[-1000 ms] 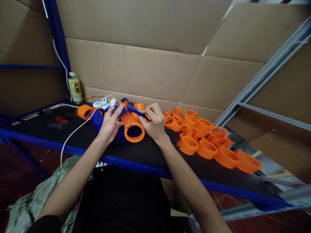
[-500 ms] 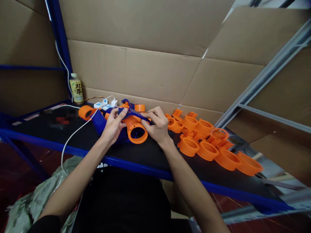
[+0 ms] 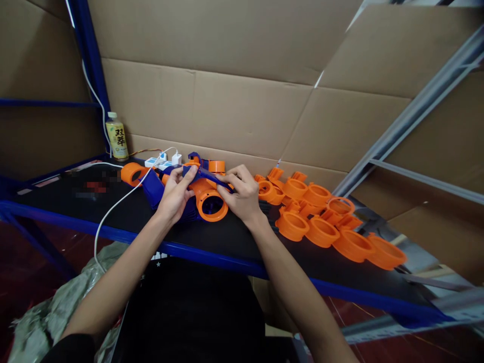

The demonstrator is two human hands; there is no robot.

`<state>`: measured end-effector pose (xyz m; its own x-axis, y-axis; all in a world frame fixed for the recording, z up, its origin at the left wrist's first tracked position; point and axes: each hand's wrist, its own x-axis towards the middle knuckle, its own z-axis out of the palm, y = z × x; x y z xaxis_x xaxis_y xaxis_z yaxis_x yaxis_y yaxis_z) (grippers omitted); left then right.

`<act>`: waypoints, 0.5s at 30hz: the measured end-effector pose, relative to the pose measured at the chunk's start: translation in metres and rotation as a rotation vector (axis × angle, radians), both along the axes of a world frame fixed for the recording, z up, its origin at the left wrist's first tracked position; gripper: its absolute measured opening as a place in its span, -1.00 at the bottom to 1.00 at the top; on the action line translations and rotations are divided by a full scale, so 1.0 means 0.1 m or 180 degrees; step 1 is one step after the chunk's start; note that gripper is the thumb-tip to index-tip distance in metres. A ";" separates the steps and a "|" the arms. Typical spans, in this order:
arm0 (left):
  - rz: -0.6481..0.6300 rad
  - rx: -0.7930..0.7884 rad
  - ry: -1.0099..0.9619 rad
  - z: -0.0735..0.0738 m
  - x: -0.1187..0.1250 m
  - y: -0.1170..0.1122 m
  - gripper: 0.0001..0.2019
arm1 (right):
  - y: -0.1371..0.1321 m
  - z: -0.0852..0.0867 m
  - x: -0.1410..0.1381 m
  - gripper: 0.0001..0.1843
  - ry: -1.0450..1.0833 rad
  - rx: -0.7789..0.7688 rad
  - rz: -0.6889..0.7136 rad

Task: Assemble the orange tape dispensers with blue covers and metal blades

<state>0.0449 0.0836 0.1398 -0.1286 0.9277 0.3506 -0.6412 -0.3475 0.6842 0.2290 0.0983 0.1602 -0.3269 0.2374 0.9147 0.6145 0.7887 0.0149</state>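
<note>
a bottle (image 3: 117, 140) with a yellow label stands near a blue post (image 3: 89, 65), before a cardboard wall (image 3: 242, 111). a white cable (image 3: 95, 248) droops over the table (image 3: 227, 239) edge above a crumpled greenish sack (image 3: 47, 317).

Cardboard wall (image 3: 227, 106) (creased), blue-edged table (image 3: 223, 239)

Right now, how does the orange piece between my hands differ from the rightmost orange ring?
The orange piece has its round opening facing you, while the rightmost orange ring opens mostly upward. The orange piece has a dark blue part over it, between your left hand and right hand; the rightmost orange ring sits untouched in its row. Both are orange and round-mouthed.
</note>
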 end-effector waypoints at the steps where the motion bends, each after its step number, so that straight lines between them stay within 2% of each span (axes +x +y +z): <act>1: 0.0011 0.0003 0.0013 -0.01 0.00 0.00 -0.54 | 0.01 0.00 0.00 -0.90 -0.0036 -0.0038 -0.0006; 8: 0.0270 -0.0089 0.0378 -0.02 -0.01 0.00 -0.46 | 0.02 0.02 0.02 -0.92 -0.0252 -0.0378 0.0098; 11: 0.0289 -0.0004 0.0484 0.00 -0.03 -0.02 -0.46 | -0.01 0.08 0.04 -0.90 -0.0220 -0.0792 0.0597; 15: 0.0267 0.0324 0.0618 0.03 -0.07 -0.05 -0.45 | -0.06 0.14 0.03 -0.73 0.0234 -0.1821 0.1338</act>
<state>0.0377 0.0786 0.1425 -0.1246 0.8752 0.4675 -0.4669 -0.4675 0.7507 0.2320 0.0927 0.1741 -0.4385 0.5541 0.7076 0.2401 0.8309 -0.5019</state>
